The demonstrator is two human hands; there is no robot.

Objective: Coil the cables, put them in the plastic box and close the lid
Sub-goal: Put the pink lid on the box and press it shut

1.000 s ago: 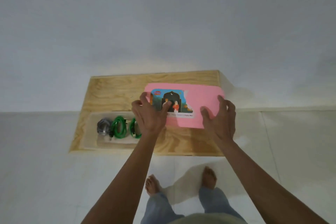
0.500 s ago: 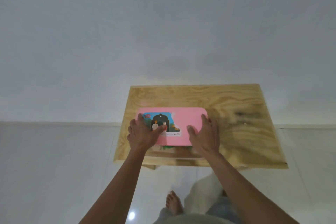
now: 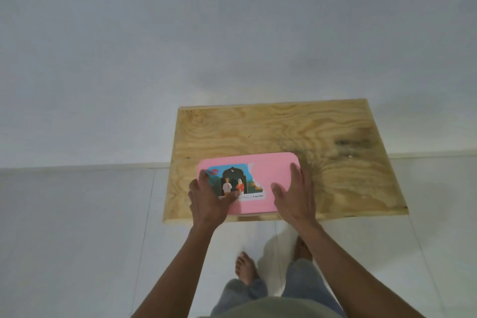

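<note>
Lid (image 3: 268, 175) moved onto box; plywood table (image 3: 284, 131), white wall (image 3: 180, 33).

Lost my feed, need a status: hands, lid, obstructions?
Left hand and right hand flat on pink rectangular plastic lid. Lid covers box on plywood tabletop; cables hidden. Nothing in the way.

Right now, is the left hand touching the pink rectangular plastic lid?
Touching. The head view shows the left hand lying on the pink rectangular plastic lid, its thumb pressed across the printed label.
</note>
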